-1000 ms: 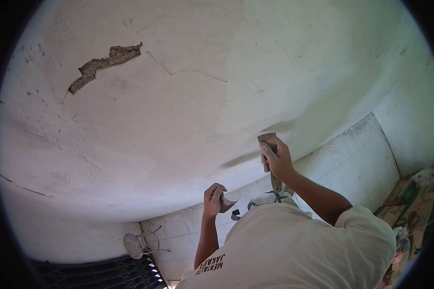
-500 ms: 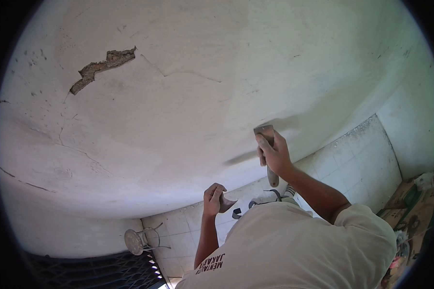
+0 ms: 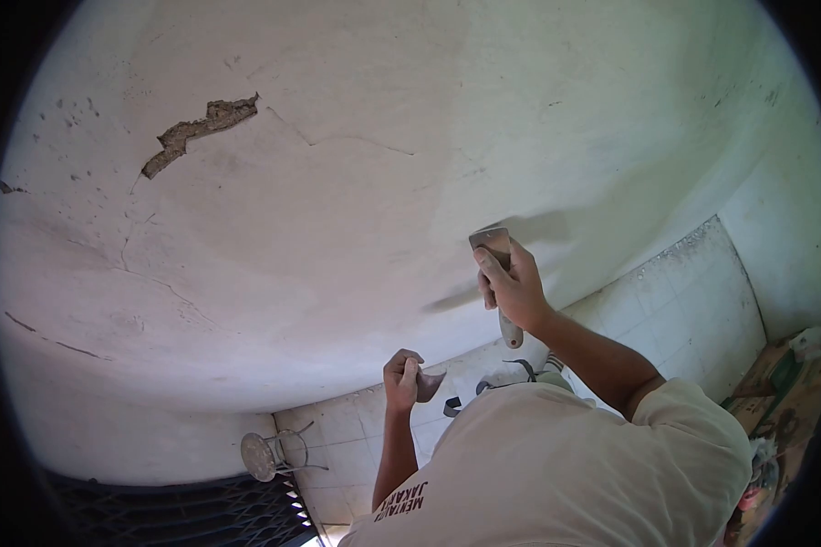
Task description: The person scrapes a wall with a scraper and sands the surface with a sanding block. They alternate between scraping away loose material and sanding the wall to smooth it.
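Observation:
My right hand [image 3: 517, 290] is wrapped round a putty knife [image 3: 491, 241], its metal blade at the wall [image 3: 337, 210] and its handle end pointing down below my fingers. My left hand [image 3: 400, 378] is closed on a small curved scraper piece [image 3: 430, 386], held lower and to the left, a little away from the wall. A jagged broken patch [image 3: 201, 129] with rough brown material shows in the plaster at the upper left. Thin cracks run through the plaster beside and below it.
A round stool [image 3: 260, 457] stands at the lower left near a dark metal lattice [image 3: 182, 510]. White tiles [image 3: 657, 301] border the wall. Cardboard [image 3: 794, 401] and plastic items lie at the right edge.
My right hand and the putty knife have moved slightly up and left along the wall. My left hand has barely moved. The view has shifted a little.

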Demonstrator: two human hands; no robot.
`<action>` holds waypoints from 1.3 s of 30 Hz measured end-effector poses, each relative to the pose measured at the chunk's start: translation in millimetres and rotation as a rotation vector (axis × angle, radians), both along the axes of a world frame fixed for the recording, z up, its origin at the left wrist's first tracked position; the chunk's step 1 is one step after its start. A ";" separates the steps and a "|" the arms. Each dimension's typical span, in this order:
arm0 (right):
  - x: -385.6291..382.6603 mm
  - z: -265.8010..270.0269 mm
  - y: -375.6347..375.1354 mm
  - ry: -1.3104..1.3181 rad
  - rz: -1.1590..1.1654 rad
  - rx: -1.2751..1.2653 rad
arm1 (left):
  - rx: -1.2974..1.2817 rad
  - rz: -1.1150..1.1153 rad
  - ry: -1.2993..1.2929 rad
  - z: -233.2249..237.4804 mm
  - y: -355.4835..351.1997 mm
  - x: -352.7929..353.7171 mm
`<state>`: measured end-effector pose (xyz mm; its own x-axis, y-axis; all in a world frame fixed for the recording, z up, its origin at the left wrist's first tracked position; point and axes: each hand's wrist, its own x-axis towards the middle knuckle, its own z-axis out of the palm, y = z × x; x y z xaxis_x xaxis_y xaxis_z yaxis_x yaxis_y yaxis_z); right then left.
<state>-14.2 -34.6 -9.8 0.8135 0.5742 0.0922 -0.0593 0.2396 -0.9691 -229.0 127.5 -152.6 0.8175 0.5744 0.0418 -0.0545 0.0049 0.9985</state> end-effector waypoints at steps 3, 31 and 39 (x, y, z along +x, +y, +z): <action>-3.4 -5.6 -0.2 -0.003 -0.008 0.021 | 0.006 0.081 -0.002 -5.9 3.4 -3.9; 140.6 -8.4 -166.3 -0.102 0.200 -0.120 | 0.455 0.814 -0.203 79.0 -90.7 86.5; 217.0 54.1 -242.1 -0.314 0.265 -0.040 | 0.712 0.941 -0.273 118.6 -119.0 159.4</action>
<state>202.7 -276.6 44.3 0.5727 0.7683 0.2860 0.1865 0.2176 -0.9580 -69.6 8.5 -34.0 0.0071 0.7174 0.6966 0.0501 -0.6960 0.7163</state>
